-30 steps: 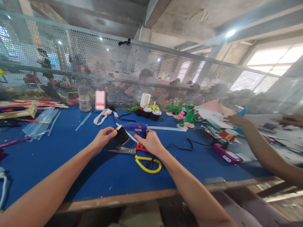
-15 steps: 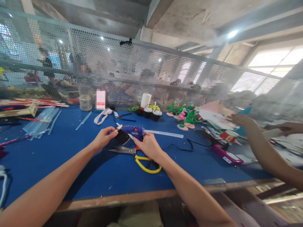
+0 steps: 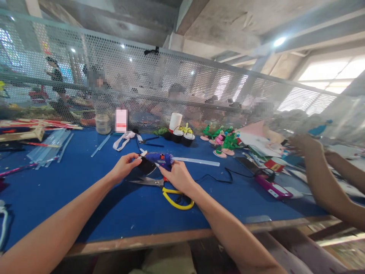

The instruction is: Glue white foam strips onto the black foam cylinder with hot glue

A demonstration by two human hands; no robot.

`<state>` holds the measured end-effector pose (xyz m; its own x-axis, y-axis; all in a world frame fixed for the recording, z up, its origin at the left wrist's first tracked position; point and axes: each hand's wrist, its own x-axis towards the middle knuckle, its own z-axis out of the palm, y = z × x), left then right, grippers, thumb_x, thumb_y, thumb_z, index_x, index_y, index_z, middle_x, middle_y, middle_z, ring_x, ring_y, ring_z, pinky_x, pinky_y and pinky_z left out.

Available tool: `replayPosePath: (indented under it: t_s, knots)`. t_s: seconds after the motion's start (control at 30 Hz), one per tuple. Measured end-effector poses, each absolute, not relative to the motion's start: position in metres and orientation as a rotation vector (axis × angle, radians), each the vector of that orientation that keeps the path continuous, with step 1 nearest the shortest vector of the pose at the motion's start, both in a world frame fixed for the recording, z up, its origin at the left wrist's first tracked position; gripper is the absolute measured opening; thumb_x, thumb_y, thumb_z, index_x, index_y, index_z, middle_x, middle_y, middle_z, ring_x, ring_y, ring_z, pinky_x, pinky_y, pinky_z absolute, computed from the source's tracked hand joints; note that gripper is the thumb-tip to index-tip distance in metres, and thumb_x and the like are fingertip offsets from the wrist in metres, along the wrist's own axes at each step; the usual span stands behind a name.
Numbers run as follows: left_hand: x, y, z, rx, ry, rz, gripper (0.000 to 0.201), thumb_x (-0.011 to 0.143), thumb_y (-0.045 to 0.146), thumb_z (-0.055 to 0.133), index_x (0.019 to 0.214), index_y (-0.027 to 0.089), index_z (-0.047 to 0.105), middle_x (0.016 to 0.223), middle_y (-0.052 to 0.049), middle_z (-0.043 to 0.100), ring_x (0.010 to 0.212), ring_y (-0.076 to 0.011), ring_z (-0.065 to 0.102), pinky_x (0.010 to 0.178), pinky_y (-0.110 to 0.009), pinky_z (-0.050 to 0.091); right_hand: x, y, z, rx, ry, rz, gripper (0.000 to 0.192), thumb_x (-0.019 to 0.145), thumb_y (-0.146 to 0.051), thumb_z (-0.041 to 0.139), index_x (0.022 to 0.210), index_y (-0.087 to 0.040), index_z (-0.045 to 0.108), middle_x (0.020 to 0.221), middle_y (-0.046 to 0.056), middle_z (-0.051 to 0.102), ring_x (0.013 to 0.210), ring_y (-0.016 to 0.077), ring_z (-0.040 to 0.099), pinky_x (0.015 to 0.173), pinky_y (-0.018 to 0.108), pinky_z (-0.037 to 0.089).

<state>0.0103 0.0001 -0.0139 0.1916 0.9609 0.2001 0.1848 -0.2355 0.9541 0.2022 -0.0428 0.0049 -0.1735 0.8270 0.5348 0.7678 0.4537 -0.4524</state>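
My right hand (image 3: pixel 180 176) is closed around the handle of a blue glue gun (image 3: pixel 161 158), whose clear glue stick (image 3: pixel 199 161) sticks out of the back toward the right. Pinched in my left hand (image 3: pixel 127 166) is the white edge of a small black bucket (image 3: pixel 146 167), tipped over in front of the gun. The nozzle meets or nearly meets the white part; contact cannot be made out. Just below both hands, scissors (image 3: pixel 179 207) with yellow handles lie on the blue tabletop (image 3: pixel 114 213), blades pointing left.
Glue sticks (image 3: pixel 49 146) lie at the left near a plastic jar (image 3: pixel 103 123). Two black buckets (image 3: pixel 188 139) stand behind my hands, beside green plant ornaments (image 3: pixel 229 141). A purple power strip (image 3: pixel 273 187) lies at right, where a co-worker's arms (image 3: pixel 322 179) reach in. A perforated screen (image 3: pixel 205 83) borders the back.
My hands, the glue gun and the black bucket stay almost still. On the right, the co-worker's hands have shifted, and a blue piece there now appears higher and farther right.
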Motion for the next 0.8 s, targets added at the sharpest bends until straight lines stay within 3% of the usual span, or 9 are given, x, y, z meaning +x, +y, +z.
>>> replayPosePath:
  t_s: [0.33,0.57,0.8]
  knots:
    - [0.0107,-0.0024,-0.0098,1.612,1.093,1.117,0.025,0.06,0.04,0.06,0.062,0.016,0.053,0.063,0.004,0.054,0.062,-0.0117,0.046,0.063,-0.024,0.034,0.2055,-0.0403,0.0055,-1.405,-1.919,0.172,0.015,0.072,-0.025,0.052,0.068,-0.013,0.061,0.063,0.007,0.065,0.06,0.019,0.06,0.058,0.025,0.044]
    - [0.0074,-0.0006,-0.01,1.663,1.064,1.067,0.025,0.062,0.041,0.059,0.064,0.017,0.053,0.064,0.004,0.054,0.065,-0.0124,0.046,0.067,-0.024,0.034,0.2083,-0.0396,0.006,-1.439,-1.879,0.312,0.018,0.071,-0.03,0.051,0.063,-0.015,0.057,0.046,0.0,0.054,0.047,0.0143,0.053,0.047,0.022,0.039]
    - [0.006,0.0,-0.0091,1.677,1.062,1.058,0.026,0.062,0.042,0.058,0.064,0.017,0.053,0.065,0.003,0.055,0.065,-0.013,0.047,0.066,-0.025,0.035,0.2097,-0.0395,0.0074,-1.418,-1.852,0.364,0.019,0.071,-0.032,0.05,0.062,-0.015,0.055,0.043,-0.002,0.05,0.043,0.013,0.05,0.043,0.021,0.036]
